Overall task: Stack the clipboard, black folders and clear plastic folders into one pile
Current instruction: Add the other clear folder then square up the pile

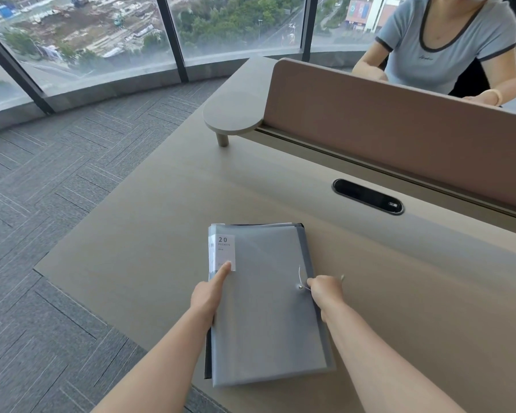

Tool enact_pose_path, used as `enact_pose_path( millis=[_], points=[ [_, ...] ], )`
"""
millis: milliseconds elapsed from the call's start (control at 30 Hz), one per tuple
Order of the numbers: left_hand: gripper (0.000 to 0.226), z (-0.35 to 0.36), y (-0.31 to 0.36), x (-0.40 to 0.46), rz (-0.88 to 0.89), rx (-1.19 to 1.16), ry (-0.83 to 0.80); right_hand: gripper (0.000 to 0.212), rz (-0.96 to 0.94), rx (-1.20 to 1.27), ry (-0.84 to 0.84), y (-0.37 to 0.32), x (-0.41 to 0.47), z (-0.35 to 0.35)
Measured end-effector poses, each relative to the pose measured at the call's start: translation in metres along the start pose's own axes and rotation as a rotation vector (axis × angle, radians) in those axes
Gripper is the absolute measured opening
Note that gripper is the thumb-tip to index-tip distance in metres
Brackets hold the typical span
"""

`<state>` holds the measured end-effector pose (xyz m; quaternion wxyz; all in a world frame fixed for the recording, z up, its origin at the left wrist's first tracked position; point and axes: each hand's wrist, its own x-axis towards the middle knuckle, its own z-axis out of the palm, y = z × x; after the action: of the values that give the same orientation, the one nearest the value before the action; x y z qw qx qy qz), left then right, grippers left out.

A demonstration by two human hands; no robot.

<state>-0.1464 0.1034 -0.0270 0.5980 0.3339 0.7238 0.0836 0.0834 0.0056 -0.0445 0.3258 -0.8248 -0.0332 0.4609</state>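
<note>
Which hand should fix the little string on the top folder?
The right hand, probably. Its fingers already pinch the string beside the button on the top clear folder. The left hand lies along the pile's left edge, steadying it.

Folder pile (268,308) on desk (137,234)

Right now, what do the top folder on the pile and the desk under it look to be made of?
Top folder: likely thin translucent grey plastic with a matte, frosted finish; a white "20 pockets" label and darker edges beneath show through it. Its small round fastener looks like shiny metal. Desk: smooth matte beige surface with faint grain, probably laminate or veneer; can't tell which.
</note>
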Motion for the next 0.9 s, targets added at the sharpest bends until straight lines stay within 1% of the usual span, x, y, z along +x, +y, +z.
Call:
enact_pose_path(
  millis=[33, 133, 167, 233, 300, 367, 467, 533, 600, 733, 833, 900],
  points=[
    [0.097, 0.0, 0.0, 0.001, -0.012, -0.018, -0.015, 0.024, -0.005, 0.016, 0.01, 0.003, -0.001, 0.001],
    [0.115, 0.0, -0.004, 0.006, -0.033, -0.051, -0.022, 0.01, -0.026, 0.095, 0.018, 0.009, -0.001, 0.001],
    [0.117, 0.001, -0.006, 0.007, -0.042, -0.059, -0.028, 0.005, -0.025, 0.12, 0.008, 0.011, 0.0, 0.001],
    [0.117, 0.001, -0.007, 0.008, -0.045, -0.074, -0.038, 0.01, -0.021, 0.155, -0.023, 0.015, 0.003, -0.002],
    [0.124, 0.001, -0.008, 0.008, -0.038, -0.089, -0.044, 0.006, -0.029, 0.2, -0.044, 0.017, 0.0, -0.005],
    [0.125, 0.004, -0.005, 0.0, -0.036, -0.081, -0.066, 0.011, -0.039, 0.264, -0.047, 0.016, -0.009, -0.01],
    [0.111, 0.009, -0.005, -0.002, -0.025, -0.074, -0.092, 0.018, -0.072, 0.34, -0.035, 0.017, -0.015, -0.018],
    [0.112, 0.011, -0.012, 0.015, 0.004, -0.067, -0.101, 0.022, -0.09, 0.373, -0.03, 0.02, -0.019, -0.025],
    [0.109, 0.017, -0.007, 0.004, 0.062, -0.093, -0.129, 0.023, -0.119, 0.411, -0.028, 0.021, -0.023, -0.034],
    [0.069, 0.037, 0.017, -0.054, 0.278, -0.147, -0.214, 0.016, -0.232, 0.51, 0.001, 0.018, -0.031, -0.056],
    [0.058, 0.047, 0.025, -0.067, 0.359, -0.194, -0.215, 0.019, -0.328, 0.548, 0.028, 0.014, -0.035, -0.068],
    [0.052, 0.053, 0.03, -0.071, 0.391, -0.206, -0.2, 0.023, -0.359, 0.578, 0.033, 0.01, -0.039, -0.074]
  ],
)
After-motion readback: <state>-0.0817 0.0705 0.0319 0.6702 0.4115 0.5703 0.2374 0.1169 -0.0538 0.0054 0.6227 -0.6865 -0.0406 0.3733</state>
